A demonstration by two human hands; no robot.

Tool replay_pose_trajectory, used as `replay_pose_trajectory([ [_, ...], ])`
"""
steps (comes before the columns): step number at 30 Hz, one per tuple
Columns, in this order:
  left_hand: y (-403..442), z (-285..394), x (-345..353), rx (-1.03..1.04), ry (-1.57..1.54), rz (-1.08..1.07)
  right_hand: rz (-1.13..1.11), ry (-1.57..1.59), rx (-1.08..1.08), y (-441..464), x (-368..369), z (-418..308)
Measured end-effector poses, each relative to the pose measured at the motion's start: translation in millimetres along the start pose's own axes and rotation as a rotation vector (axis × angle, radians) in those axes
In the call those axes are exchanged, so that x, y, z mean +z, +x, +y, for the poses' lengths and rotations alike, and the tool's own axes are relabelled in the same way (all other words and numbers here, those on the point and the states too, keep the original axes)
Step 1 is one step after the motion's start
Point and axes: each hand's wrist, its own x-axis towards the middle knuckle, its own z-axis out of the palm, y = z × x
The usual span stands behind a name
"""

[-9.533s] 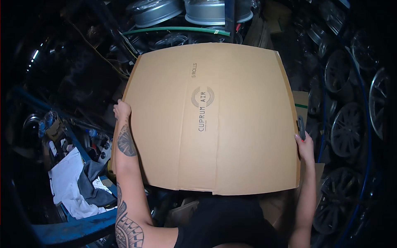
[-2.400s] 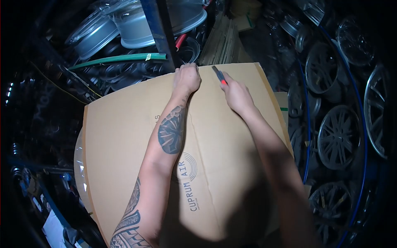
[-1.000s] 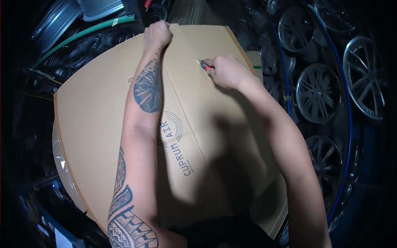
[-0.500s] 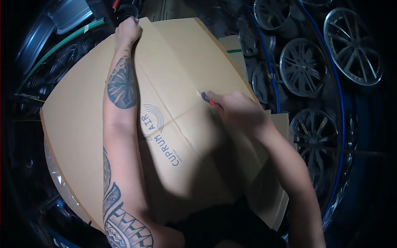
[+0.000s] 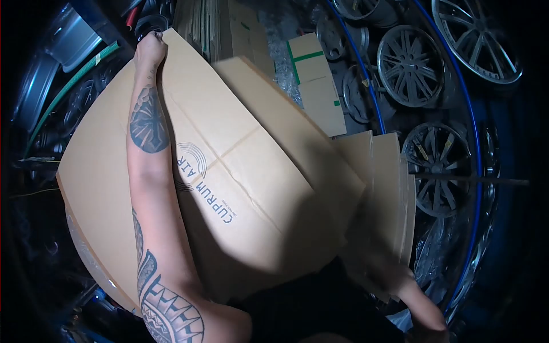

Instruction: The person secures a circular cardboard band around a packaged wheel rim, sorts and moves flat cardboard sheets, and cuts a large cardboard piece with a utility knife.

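Note:
My left hand (image 5: 150, 48) is closed at the far corner of a large cardboard sheet (image 5: 100, 171), gripping its edge with the arm stretched over it. Blue "CUPRUM AIR" lettering (image 5: 214, 200) is printed on the sheet. Along the sheet's right side runs a cardboard strip (image 5: 291, 117), set apart from it by a straight edge and tilted lower. Low on the right, my right hand (image 5: 386, 271) is blurred and in shadow near the near end of the strip. Its fingers cannot be made out, and no knife shows in it.
Several cardboard pieces (image 5: 386, 188) stand stacked at the right. Behind lie cardboard with green tape (image 5: 314, 77) and a stack of folded cardboard (image 5: 200, 28). Alloy wheels (image 5: 412, 66) line the right, beside a blue hose (image 5: 472, 126). A green hose (image 5: 63, 77) curves at upper left.
My right hand, holding a red-and-blue cutter on the sheet earlier, has swept down toward me. The right-hand strip has come apart from the sheet and dropped. The view has shifted slightly.

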Motion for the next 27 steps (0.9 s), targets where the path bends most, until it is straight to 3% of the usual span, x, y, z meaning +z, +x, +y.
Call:
replay_pose_trajectory([
  [2, -1, -3, 2, 0.072, 0.04, 0.038, -0.294, -0.107, 0.324, -11, 17, 38],
  [3, -3, -5, 5, 0.112, 0.071, 0.049, -0.24, -0.052, 0.423, -11, 29, 56],
  [4, -7, -7, 14, 0.16, 0.057, 0.119, 0.033, 0.179, 0.405, -16, -21, 35],
  [5, -22, 1, 10, 0.234, 0.051, 0.168, 0.19, 0.329, 0.452, 0, -22, 45],
  [6, -24, 6, 15, 0.242, 0.123, 0.158, 0.524, 0.489, 0.268, 20, -21, 47],
  [7, -31, 0, 25, 0.434, 0.172, 0.25, 0.846, 0.643, 0.04, 48, -25, 48],
  [8, -61, 12, 8, 0.534, 0.142, 0.252, 0.965, 0.836, -0.006, 84, -33, 36],
  [9, -72, 1, 27, 0.44, 0.254, 0.131, 1.054, 1.049, -0.067, 118, -46, 14],
  [10, -109, 29, -11, 0.321, 0.289, -0.063, 0.771, 1.337, -0.134, 144, -69, 6],
  [11, -147, 23, -25, 0.437, 0.231, 0.039, 0.74, 1.486, -0.189, 166, -95, -26],
  [14, -244, 6, -117, 0.33, 0.022, -0.274, 0.681, 1.48, -0.482, 225, -144, -89],
  [16, -285, -54, -157, 0.136, 0.097, -0.293, 0.604, 1.464, -0.592, 253, -172, -118],
  [18, -330, -118, -207, -0.268, 0.313, -0.119, 0.452, 1.44, -0.667, 272, -192, -131],
  [20, -383, -188, -253, -0.576, 0.428, 0.024, 0.557, 1.451, -0.689, 295, -198, -152],
  [21, -406, -193, -279, -0.797, 0.256, 0.05, 0.617, 1.458, -0.697, 301, -203, -160],
  [22, -426, -230, -281, -0.895, 0.237, 0.052, 0.651, 1.328, -0.635, 296, -207, -165],
  [23, -442, -258, -275, -0.996, 0.218, 0.047, 0.606, 1.415, -0.705, 299, -205, -168],
  [25, -453, -237, -286, -0.989, 0.191, 0.089, 0.501, 1.581, -0.833, 308, -197, -172],
  [27, -454, -214, -303, -0.973, 0.171, 0.147, 0.468, 1.638, -0.822, 289, -195, -178],
])
